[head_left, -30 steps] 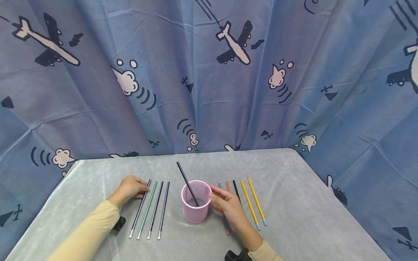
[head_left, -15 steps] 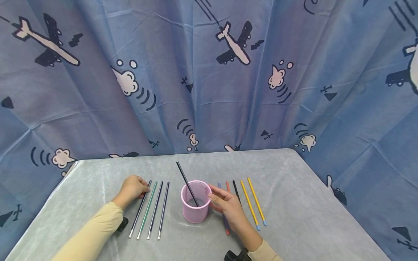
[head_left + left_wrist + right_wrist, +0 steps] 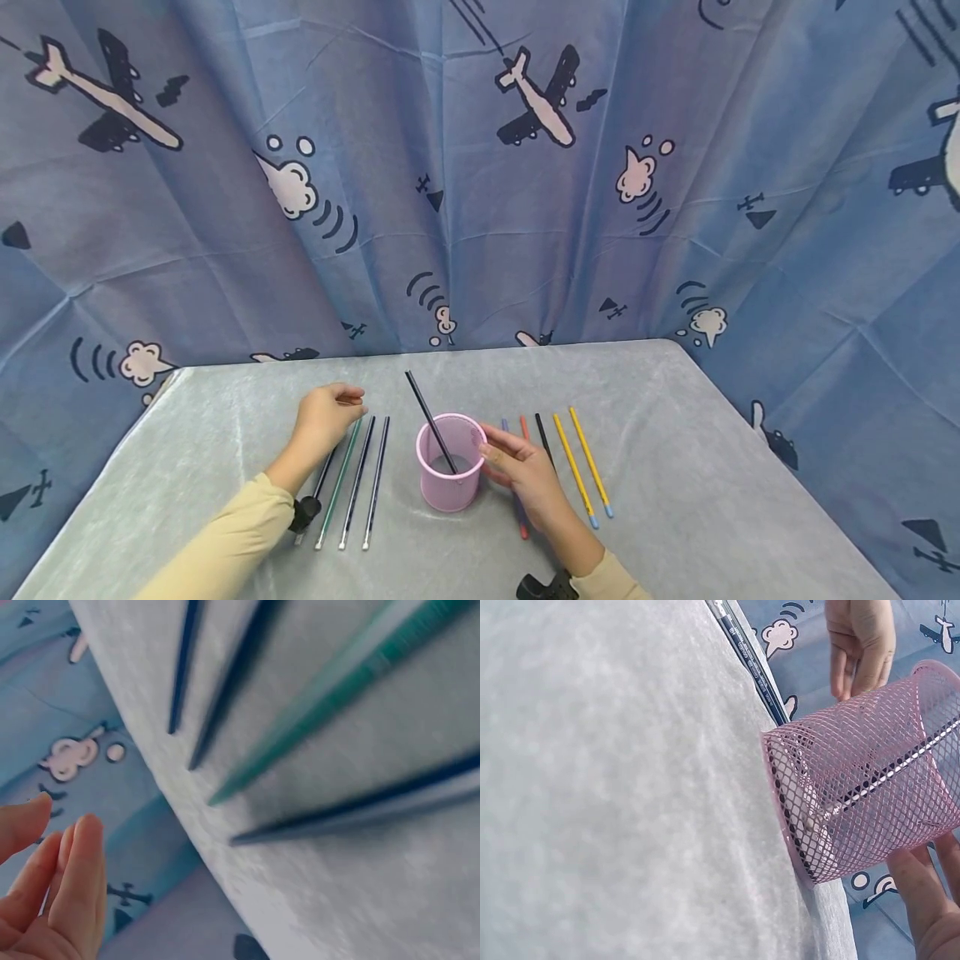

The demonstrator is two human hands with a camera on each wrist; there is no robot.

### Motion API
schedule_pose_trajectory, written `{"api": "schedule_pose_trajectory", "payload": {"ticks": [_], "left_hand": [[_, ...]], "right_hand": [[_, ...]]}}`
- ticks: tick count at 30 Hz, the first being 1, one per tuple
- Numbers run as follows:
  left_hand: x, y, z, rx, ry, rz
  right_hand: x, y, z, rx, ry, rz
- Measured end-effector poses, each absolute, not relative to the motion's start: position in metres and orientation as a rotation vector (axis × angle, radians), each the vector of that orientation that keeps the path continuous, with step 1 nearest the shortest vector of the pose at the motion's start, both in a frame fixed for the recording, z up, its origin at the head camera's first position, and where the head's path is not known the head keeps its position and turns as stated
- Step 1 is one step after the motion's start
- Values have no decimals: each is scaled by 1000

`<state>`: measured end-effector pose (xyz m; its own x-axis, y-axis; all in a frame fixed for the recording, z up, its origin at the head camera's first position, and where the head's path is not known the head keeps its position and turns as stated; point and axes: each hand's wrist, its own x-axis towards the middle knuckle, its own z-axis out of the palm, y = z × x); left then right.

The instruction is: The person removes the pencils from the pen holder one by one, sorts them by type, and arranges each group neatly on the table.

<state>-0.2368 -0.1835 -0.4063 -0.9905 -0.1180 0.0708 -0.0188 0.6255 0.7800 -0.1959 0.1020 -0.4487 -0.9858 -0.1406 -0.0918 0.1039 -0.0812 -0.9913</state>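
My left hand (image 3: 322, 421) hovers over the far tips of the left row of pencils. Its fingers are extended and, in the left wrist view, nothing lies between thumb and fingers. Under it are a dark blue pencil (image 3: 325, 477), partly hidden by the wrist, and a green pencil (image 3: 342, 483); two more dark pencils (image 3: 358, 483) lie to their right. My right hand (image 3: 528, 479) holds the side of a pink mesh pencil cup (image 3: 450, 493), thumb and fingers curved around its right wall. One dark pencil (image 3: 422, 406) leans inside the upright cup.
Right of the cup lie a purple pencil (image 3: 505, 426), a red pencil (image 3: 524, 429), a black pencil (image 3: 543, 435) and two yellow pencils (image 3: 573, 467) with blue ends. All rest on a grey cloth-covered table (image 3: 675, 500). A blue airplane-print curtain (image 3: 480, 208) hangs behind.
My left hand has let go of the tip of the leftmost dark blue pencil and moved right and away, over the green pencil's tip. My right hand and the cup have stayed put.
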Motion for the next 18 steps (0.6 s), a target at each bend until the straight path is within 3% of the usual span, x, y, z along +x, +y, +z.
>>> {"api": "schedule_pose_trajectory", "payload": {"ticks": [18], "left_hand": [[-218,-141,-389,33,-2483,-1803]], "right_hand": [[-198,101,-451,-41,1991,-2210]]}}
